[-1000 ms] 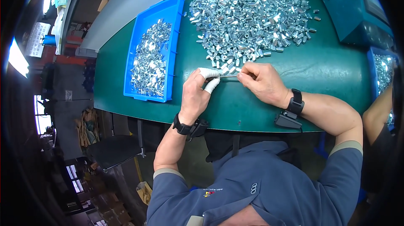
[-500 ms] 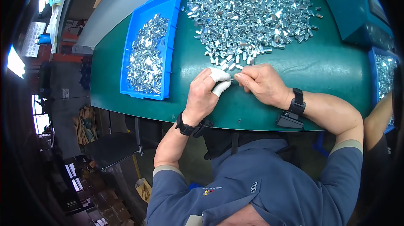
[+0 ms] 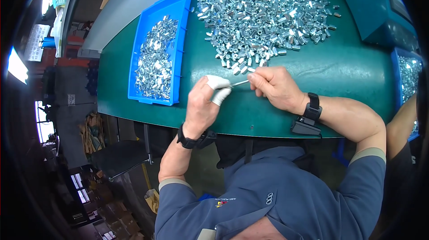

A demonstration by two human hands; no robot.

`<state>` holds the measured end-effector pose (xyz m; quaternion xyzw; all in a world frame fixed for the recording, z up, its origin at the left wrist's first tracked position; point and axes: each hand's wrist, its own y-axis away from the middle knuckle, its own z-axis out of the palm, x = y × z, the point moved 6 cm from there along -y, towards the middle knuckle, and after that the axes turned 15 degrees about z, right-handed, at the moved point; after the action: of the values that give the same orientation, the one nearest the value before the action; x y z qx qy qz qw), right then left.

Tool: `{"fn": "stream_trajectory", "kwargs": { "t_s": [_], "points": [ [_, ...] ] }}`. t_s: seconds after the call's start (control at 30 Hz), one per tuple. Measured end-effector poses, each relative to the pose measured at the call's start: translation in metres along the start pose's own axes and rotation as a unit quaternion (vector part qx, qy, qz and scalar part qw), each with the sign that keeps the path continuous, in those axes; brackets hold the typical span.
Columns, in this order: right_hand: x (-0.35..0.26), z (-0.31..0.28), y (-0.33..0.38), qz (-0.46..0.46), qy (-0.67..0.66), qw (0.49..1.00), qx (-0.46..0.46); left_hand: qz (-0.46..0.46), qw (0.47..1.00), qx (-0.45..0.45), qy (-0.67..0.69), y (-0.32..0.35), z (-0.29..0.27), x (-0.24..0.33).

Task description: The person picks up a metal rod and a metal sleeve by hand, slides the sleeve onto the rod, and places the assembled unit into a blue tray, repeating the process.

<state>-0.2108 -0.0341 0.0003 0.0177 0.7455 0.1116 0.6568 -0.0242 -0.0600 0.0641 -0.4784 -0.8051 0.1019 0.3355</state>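
Note:
My left hand (image 3: 204, 101), with white covers on its thumb and forefinger, is closed in a pinch above the green table. My right hand (image 3: 275, 86) is bare and pinches a thin metal rod (image 3: 240, 82). The rod spans the gap between the two hands, and its left end meets my left fingertips. Whatever else is between those fingertips is hidden. Just beyond my hands lies a large heap of silvery hex standoffs (image 3: 263, 21), with a few loose ones close to my right fingertips.
A blue tray (image 3: 178, 68) with many small metal pieces stands at left on the green table (image 3: 357, 79). A teal machine (image 3: 380, 21) is at the far right. Beside it is another blue bin (image 3: 396, 61) of metal parts, near another person's arm (image 3: 402, 124).
My left hand has moved left, away from my right hand, and more of the rod shows between them. My right hand has shifted only slightly.

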Motion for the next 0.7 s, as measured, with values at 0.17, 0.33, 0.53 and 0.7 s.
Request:
{"fn": "stream_trajectory", "kwargs": {
  "t_s": [0.17,0.33,0.53,0.7],
  "points": [
    [0.003,0.000,0.000,0.008,-0.059,0.998,-0.001,-0.059,0.984,0.071,-0.155,0.017,-0.068,-0.048],
    [0.006,-0.001,-0.002,0.025,-0.060,0.998,0.000,-0.034,0.955,0.074,-0.285,0.004,-0.093,-0.055],
    [0.005,-0.001,-0.002,0.035,-0.062,0.997,-0.006,0.010,0.986,-0.108,-0.126,-0.010,-0.003,-0.038],
    [0.006,-0.001,-0.003,0.023,-0.075,0.997,-0.004,0.009,0.985,-0.131,-0.116,-0.007,-0.002,-0.039]
  ]
}}
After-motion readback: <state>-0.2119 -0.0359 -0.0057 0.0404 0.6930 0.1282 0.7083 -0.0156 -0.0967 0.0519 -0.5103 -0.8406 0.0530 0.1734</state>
